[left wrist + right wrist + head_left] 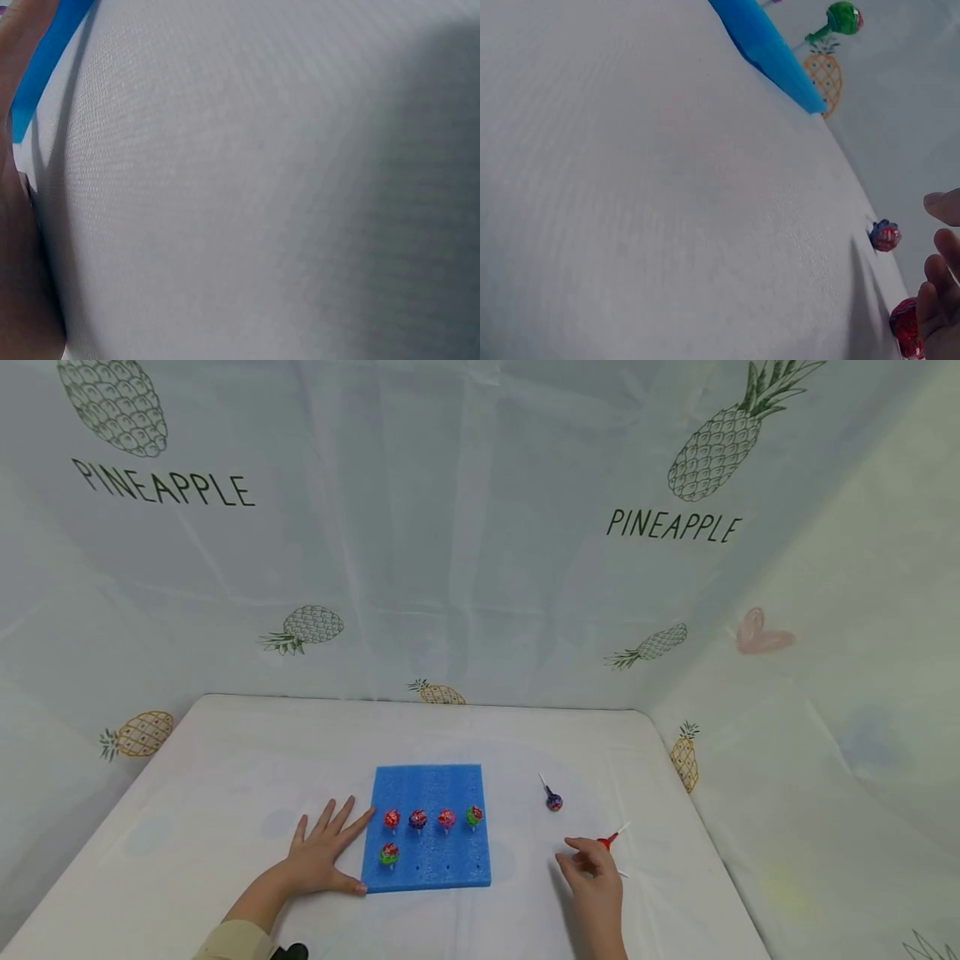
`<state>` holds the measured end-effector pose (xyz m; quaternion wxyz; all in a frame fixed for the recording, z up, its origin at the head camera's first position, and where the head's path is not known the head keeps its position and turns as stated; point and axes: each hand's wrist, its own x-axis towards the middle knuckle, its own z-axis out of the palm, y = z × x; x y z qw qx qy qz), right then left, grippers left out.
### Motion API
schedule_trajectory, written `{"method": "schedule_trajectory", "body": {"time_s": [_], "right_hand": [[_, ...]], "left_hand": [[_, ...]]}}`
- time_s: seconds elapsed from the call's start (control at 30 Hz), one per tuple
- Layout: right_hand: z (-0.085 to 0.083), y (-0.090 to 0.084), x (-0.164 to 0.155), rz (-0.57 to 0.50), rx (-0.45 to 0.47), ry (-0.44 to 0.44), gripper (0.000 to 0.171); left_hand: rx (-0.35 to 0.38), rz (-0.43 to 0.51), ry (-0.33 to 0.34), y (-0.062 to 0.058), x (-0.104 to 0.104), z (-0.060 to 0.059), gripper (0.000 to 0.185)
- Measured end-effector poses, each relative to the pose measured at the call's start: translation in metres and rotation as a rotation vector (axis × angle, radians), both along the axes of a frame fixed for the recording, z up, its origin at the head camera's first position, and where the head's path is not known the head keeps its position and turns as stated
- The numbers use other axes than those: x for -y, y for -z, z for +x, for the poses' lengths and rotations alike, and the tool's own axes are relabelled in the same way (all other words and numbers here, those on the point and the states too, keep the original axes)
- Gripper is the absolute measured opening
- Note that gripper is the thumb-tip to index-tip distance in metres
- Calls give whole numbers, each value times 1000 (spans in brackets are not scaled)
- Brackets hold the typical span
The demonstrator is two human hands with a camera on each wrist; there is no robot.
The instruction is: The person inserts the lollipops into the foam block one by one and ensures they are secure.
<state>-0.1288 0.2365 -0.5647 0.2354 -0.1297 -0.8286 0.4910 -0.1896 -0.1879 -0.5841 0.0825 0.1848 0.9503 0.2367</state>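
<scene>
**Blue foam block steadied while a red lollipop is picked from the cloth**

White cloth covers the table, and both hands are seen on it at the near edge. The left hand is laid flat with its fingers spread and straight, holding nothing; its fingertips and thumb are pressed against the left edge of the blue foam block. In the left wrist view only a strip of that blue edge is seen, beside the blurred hand. The right hand is placed well to the right of the block, its fingers curled round the red lollipop, whose white stick is seen pointing away to the right. In the right wrist view the red head is seen against the fingertips; the grip appears to be a light pinch, though the thumb is partly hidden.

One lollipop with a green wrapper is stood in the near row of the block. Behind it, four more are set upright in a row: red, dark blue, red and green. A purple lollipop is left lying on the cloth, beyond the right hand and apart from the block. Pale sheeting printed with pineapples is hung behind and to the right.
</scene>
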Motion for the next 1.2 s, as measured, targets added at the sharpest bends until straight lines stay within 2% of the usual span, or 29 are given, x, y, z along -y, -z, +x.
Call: {"method": "schedule_trajectory", "body": {"time_s": [0.13, 0.33, 0.5, 0.6, 0.7, 1.0, 1.2], "right_hand": [[3, 0, -9, 3, -10, 31, 28], [4, -1, -19, 27, 57, 79, 28], [4, 3, -25, 25, 65, 65, 28], [4, 5, -28, 36, 103, 59, 27], [3, 4, -29, 35, 139, 53, 27], [0, 2, -28, 65, 194, 34, 29], [-2, 1, -28, 85, 243, 24, 32]], "left_hand": [[-7, 1, -2, 2, 0, 0, 117], [-11, -1, -1, -2, -1, 1, 118], [2, 10, 13, -8, -1, 2, 118], [15, 9, 14, -10, -1, 3, 119], [22, -18, 6, -8, -2, 2, 119], [5, -9, -8, 0, -1, 0, 118], [7, -9, -8, -1, -1, 0, 118]]}}
